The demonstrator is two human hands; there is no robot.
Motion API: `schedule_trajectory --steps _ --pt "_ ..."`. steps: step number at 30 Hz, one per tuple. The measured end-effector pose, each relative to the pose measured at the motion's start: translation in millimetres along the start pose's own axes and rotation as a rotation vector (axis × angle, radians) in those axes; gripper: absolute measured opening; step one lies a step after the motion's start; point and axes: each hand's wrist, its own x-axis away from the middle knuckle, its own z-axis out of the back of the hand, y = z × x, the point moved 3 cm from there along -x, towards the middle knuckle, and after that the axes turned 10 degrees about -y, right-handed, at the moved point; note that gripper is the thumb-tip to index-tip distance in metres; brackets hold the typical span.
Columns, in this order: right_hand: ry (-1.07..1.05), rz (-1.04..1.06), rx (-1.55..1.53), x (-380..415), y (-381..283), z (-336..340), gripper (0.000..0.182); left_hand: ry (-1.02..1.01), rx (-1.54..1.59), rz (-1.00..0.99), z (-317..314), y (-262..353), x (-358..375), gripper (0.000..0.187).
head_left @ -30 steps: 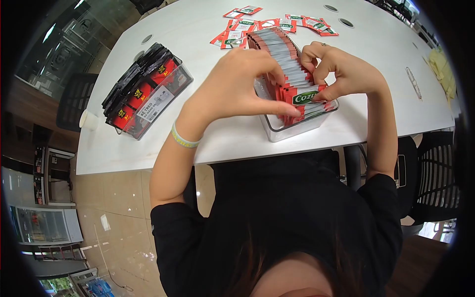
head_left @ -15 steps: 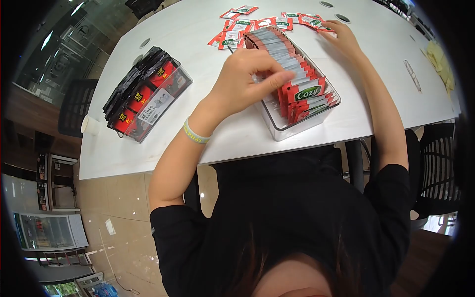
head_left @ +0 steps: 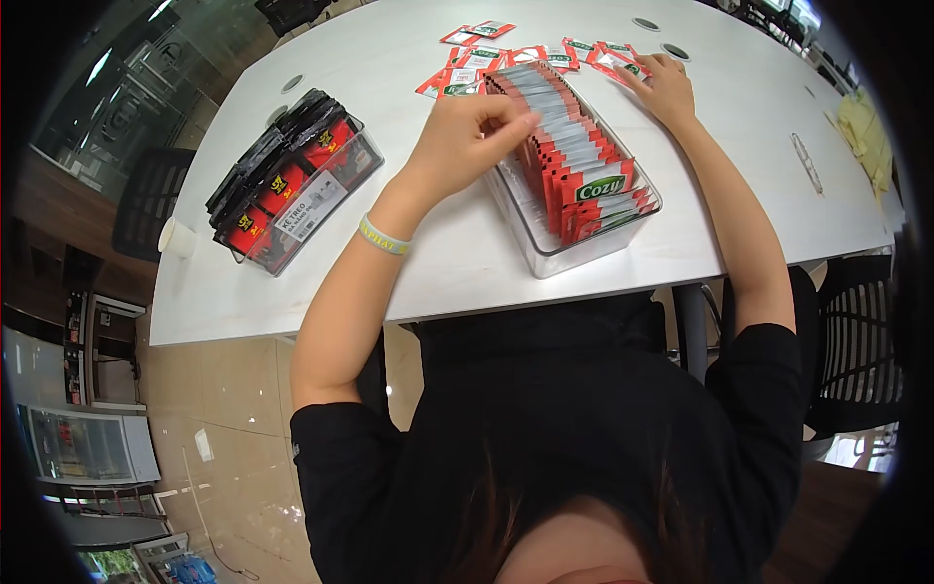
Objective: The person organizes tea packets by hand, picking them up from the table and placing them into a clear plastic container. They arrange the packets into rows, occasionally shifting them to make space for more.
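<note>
Near the front edge of the table (head_left: pixel 243 311), a clear box (head_left: pixel 584 259) is holding a row of Cozy packets (head_left: pixel 595 188). My left hand (head_left: pixel 462 141) is curling loosely over the row's left side, gripping nothing. A second box (head_left: pixel 364 161) is standing further left. Farthest out, my right hand (head_left: pixel 667 95) is reaching over loose packets (head_left: pixel 484 58); whether it is pinching one, I cannot tell.

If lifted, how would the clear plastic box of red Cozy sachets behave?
The clear rigid plastic box would probably keep its shape. The upright red-and-silver Cozy sachets might spill if it tipped, since no lid shows.
</note>
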Motion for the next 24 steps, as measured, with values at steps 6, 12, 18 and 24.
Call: schedule_trajectory --steps 6,12,18,24 --pt "-0.158 -0.056 -0.120 -40.5 35.2 -45.0 0.079 0.512 0.041 0.119 34.9 -89.0 -37.6 0.034" --pt "-0.524 0.112 -0.130 -57.3 -4.3 -43.5 0.080 0.091 -0.587 0.685 1.9 -169.3 -75.1 0.092" --pt "-0.412 0.128 -0.536 -88.4 -11.3 -55.5 0.073 0.202 -0.438 0.681 15.4 -198.6 -133.0 0.091" --pt "-0.544 0.256 -0.233 -81.6 -27.7 -54.5 0.079 -0.152 -0.620 0.617 5.6 -207.4 -156.8 0.069"
